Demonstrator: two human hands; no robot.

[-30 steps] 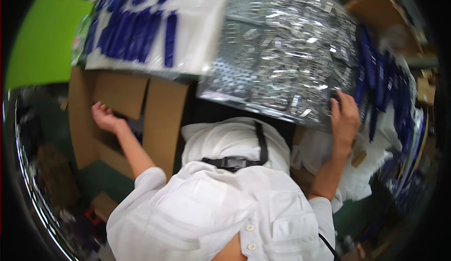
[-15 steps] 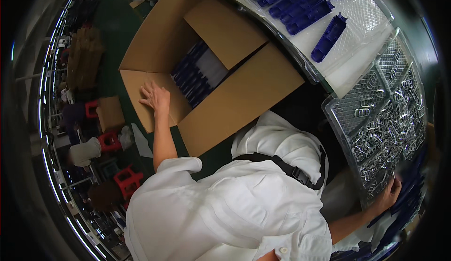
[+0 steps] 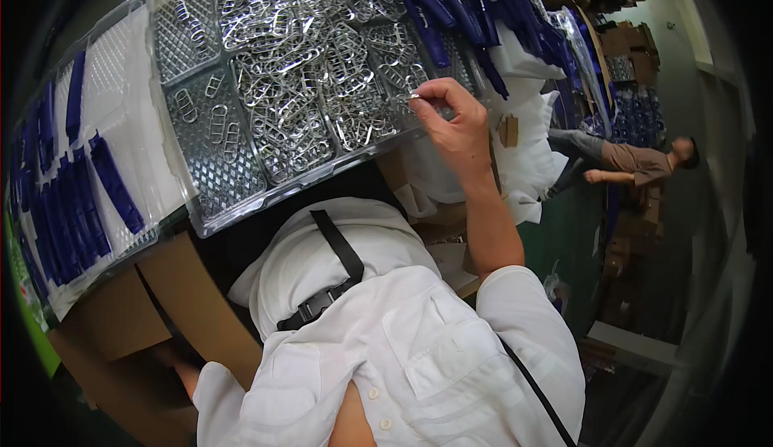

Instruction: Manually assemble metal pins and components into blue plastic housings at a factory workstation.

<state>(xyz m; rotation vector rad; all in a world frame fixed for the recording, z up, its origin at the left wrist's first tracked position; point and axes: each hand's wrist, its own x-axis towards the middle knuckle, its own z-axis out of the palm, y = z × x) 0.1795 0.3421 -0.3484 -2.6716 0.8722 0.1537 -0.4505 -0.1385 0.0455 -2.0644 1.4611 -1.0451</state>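
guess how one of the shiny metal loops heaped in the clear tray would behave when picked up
Likely stiff: the shiny metal loops show similar, rounded outlines with crossbars. Probably light for their size, being thin and open; the right hand pinches just one small shiny piece. They might snag on neighbours, since many lie overlapped in the clear tray.

Small silvery piece [image 3: 414,97] in right hand [image 3: 460,129]

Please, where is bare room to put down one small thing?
Two patches: the white sheet between the left blue parts and the clear tray, and the tray's near-left compartment, between a few metal loops and the near rim. Crowded: the tray's middle, heaped with loops, and the area beyond the right hand, where more blue parts lie.
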